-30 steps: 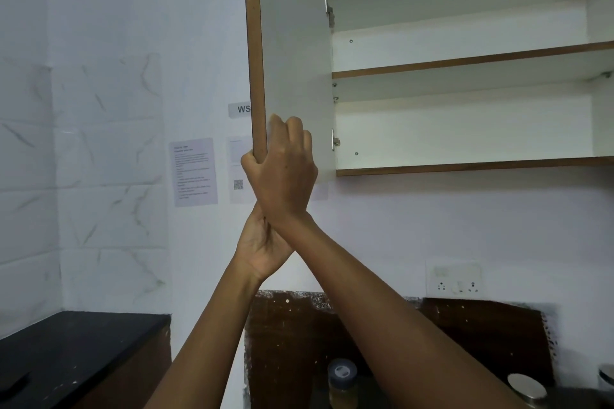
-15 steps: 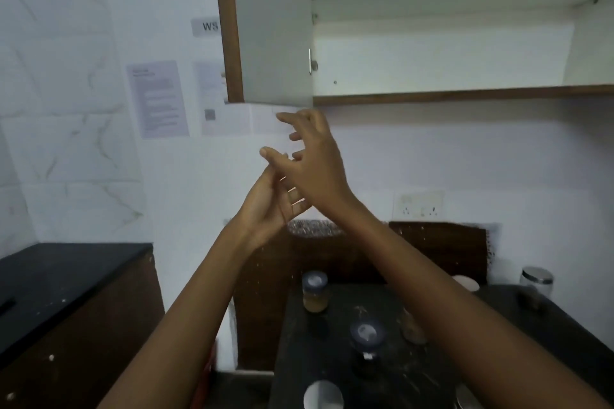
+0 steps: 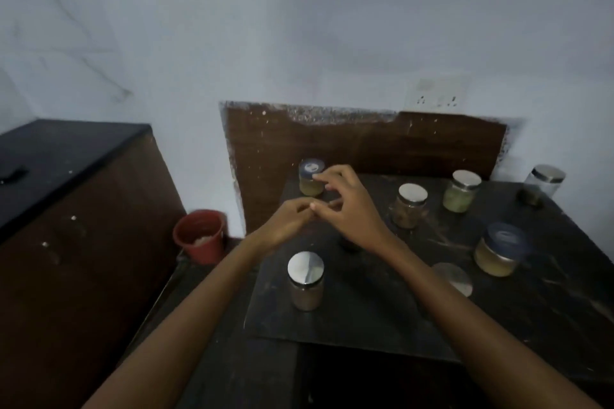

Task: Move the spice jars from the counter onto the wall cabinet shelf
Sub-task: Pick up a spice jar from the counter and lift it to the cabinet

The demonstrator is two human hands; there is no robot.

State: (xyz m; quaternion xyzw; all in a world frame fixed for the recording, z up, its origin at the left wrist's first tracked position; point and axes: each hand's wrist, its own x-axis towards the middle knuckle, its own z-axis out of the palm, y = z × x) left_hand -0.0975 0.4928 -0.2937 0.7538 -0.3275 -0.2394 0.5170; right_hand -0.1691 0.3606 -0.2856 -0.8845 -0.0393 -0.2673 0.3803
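Observation:
Several spice jars stand on the dark counter (image 3: pixel 548 315). A small blue-lidded jar (image 3: pixel 309 184) is at the back left, and a steel-lidded jar (image 3: pixel 305 280) stands near the front. Another steel-lidded jar (image 3: pixel 410 207), a green-filled jar (image 3: pixel 461 192), a clear jar (image 3: pixel 545 181) and a wider blue-lidded jar (image 3: pixel 500 251) stand to the right. My left hand (image 3: pixel 287 221) and right hand (image 3: pixel 347 209) meet above the counter, fingers loosely curled, holding nothing. My right fingertips are level with the back blue-lidded jar; contact cannot be told. The wall cabinet shelf is out of view.
A steel lid (image 3: pixel 455 277) shows beside my right forearm. A dark mat (image 3: pixel 349 329) lies under the front jar. A brown backboard (image 3: pixel 365 139) and a socket (image 3: pixel 437 93) are on the wall. A red pot (image 3: pixel 201 236) stands low between the counters; a second black counter (image 3: pixel 66 156) is on the left.
Both hands let go of the cabinet door edge and came down to the counter. The view dropped from the open cabinet to the jars.

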